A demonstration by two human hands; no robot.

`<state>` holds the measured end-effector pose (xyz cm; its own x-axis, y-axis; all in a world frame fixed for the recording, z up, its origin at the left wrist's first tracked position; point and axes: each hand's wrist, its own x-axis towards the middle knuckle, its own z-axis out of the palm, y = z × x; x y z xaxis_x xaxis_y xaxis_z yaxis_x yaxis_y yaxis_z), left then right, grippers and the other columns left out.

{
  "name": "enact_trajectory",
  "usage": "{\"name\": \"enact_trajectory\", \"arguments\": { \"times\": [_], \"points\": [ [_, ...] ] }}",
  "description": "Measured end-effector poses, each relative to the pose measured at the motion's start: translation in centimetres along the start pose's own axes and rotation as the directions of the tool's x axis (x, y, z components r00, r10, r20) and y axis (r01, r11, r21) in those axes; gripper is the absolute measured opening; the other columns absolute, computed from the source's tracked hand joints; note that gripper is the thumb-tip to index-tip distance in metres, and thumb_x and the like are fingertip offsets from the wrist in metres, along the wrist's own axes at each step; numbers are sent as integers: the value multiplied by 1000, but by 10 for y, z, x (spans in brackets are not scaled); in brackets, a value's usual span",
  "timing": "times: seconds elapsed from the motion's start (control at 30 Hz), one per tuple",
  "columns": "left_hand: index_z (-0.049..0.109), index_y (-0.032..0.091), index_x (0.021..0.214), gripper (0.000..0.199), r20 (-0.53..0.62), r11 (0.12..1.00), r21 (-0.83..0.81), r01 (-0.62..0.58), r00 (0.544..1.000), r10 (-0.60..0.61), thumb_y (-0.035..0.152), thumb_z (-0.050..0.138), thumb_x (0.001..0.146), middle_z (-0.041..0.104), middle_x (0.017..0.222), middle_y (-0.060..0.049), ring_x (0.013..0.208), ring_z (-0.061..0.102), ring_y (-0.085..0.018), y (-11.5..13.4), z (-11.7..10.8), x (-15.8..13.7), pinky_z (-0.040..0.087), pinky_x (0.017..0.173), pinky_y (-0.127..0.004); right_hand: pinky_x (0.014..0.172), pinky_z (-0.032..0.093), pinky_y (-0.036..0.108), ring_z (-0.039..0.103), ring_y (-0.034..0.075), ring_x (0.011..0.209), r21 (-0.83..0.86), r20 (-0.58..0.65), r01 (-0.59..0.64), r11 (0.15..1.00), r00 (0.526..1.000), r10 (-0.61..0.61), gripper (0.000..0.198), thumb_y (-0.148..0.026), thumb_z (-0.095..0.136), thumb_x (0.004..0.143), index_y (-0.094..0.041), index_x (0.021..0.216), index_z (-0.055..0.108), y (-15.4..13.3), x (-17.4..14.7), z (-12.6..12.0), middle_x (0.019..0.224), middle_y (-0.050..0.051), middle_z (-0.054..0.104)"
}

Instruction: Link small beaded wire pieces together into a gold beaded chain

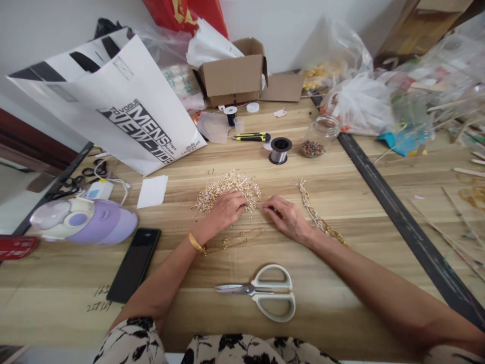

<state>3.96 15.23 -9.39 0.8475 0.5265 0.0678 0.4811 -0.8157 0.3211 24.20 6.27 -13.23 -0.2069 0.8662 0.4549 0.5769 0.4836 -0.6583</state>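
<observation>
A heap of small gold and clear beads lies on the wooden table. My left hand rests at its near right side, fingers curled and pressed together; what they pinch is too small to make out. Just right of the heap, my right hand has thumb and fingertips closed, its held item also too fine to name. A thin beaded gold chain is laid out below my left hand. Beyond my right hand is a bundle of gold and silver chains. Nearer my body lie white-handled scissors.
Behind the heap are a wire spool, a yellow-black utility knife and a jar of dark beads. A phone, purple bottle and paper bag stand or lie left. Plastic bags sit back right.
</observation>
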Motion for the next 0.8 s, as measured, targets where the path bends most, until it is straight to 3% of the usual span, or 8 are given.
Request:
{"name": "enact_trajectory", "arguments": {
  "times": [0.4,0.63,0.8],
  "points": [
    [65,15,79,22,-17,999,42,-10,1000,11,19,47,91,60,81,-6,82,53,-19,0,1,0,42,77,-32,68,47,29,57,17,75,5,0,3,1000,1000,-3,11,-22,44,94,-20,94,55,0,0,1,84,6,59],
    [65,17,76,10,-135,982,-184,52,988,-78,15,59,83,66,80,-4,79,58,-17,0,-4,3,45,79,-32,67,47,29,56,17,74,5,5,8,1000,1000,-8,10,-20,44,94,-20,94,54,1,0,1,85,5,59],
    [66,16,74,6,-133,900,-409,149,966,-221,13,62,77,70,76,-2,73,63,-14,3,-10,3,48,72,-27,69,47,29,57,17,76,9,8,12,1000,1000,-12,10,-18,44,93,-20,94,54,0,1,0,85,6,59]
  ]
}}
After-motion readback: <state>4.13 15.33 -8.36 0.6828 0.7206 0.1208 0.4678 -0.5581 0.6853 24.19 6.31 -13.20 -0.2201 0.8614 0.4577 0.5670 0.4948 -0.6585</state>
